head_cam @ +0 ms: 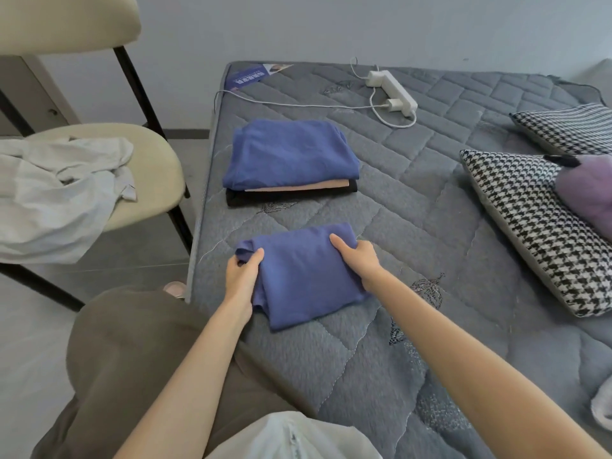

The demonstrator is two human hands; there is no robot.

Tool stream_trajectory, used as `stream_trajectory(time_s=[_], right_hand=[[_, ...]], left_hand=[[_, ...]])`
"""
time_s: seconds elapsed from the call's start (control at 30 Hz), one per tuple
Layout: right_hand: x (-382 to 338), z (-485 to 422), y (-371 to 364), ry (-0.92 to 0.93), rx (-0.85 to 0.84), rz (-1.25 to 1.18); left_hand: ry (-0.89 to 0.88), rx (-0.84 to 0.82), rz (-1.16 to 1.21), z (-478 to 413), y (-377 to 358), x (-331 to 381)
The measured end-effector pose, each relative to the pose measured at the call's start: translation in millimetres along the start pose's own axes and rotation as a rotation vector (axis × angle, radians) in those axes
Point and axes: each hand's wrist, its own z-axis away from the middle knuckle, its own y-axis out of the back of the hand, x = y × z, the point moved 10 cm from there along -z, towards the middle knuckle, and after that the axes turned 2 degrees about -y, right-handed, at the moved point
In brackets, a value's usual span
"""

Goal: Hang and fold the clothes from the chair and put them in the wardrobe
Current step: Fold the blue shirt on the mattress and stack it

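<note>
A folded blue garment [304, 276] lies on the grey mattress [414, 200] near its left edge. My left hand [241, 276] grips its left side, thumb on top. My right hand [359, 260] grips its right side, thumb on top as well. Beyond it sits a stack of folded clothes [291, 160]: a blue piece on top, a beige one and a black one beneath. The cream chair [155, 173] at the left holds a crumpled white garment [59, 190]. The wardrobe is not in view.
A white power strip [392, 91] with its cable lies at the far side of the mattress. Two houndstooth pillows [530, 226] and a purple cushion [589, 190] lie at the right. My knee in brown trousers [132, 342] is by the mattress edge.
</note>
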Motion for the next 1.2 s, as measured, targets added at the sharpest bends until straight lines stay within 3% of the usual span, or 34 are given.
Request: stream_trajectory(time_s=[0.13, 0.3, 0.47, 0.63, 0.9, 1.07, 1.2], right_hand=[[-6.3, 6.5, 2.0, 0.134, 0.141, 0.082], [-1.5, 11.5, 3.0, 0.181, 0.128, 0.137], [5.0, 9.6, 2.0, 0.156, 0.024, 0.029], [-12.6, 8.0, 8.8, 0.188, 0.034, -0.128], [-113.0, -4.4, 22.8, 0.326, 0.022, -0.221], [-180.3, -34.3, 20.9, 0.348, 0.017, -0.253], [-217.5, -67.0, 17.4, 0.339, 0.037, -0.260]], left_hand=[[-0.121, -0.048, -0.271, 5.4, -9.4, -0.9], [-0.182, -0.042, -0.495, 15.0, -19.2, -4.9], [-0.175, -0.035, -0.402, 10.5, -17.4, -2.3], [-0.197, -0.049, -0.312, 3.3, -25.4, 17.9], [-0.308, -0.107, -0.183, -21.2, -53.4, 117.0], [-0.383, -0.112, -0.235, -54.7, -79.3, 188.6], [-0.346, -0.088, -0.259, -94.2, -96.7, 221.2]])
